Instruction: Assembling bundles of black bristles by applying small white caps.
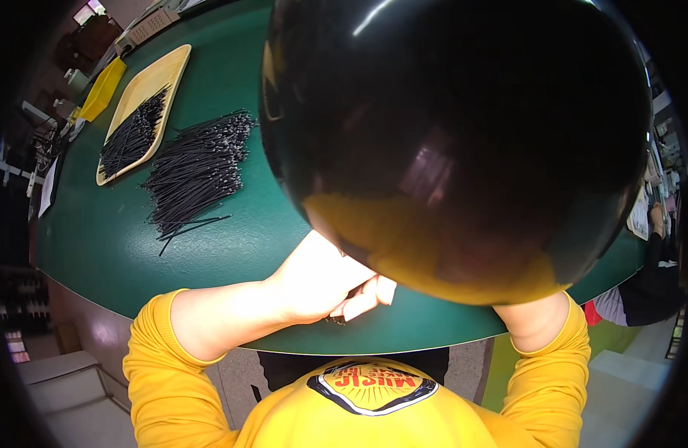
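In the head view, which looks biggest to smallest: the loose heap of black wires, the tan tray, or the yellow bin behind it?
1. Loose heap of black wires.
2. Tan tray, nearly as large and farther off, so the order is unsure.
3. Yellow bin, clearly smallest.

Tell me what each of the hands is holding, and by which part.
The left hand pinches something small and dark at the green table's near edge; what it is cannot be told. The right hand is hidden behind a large dark round object.
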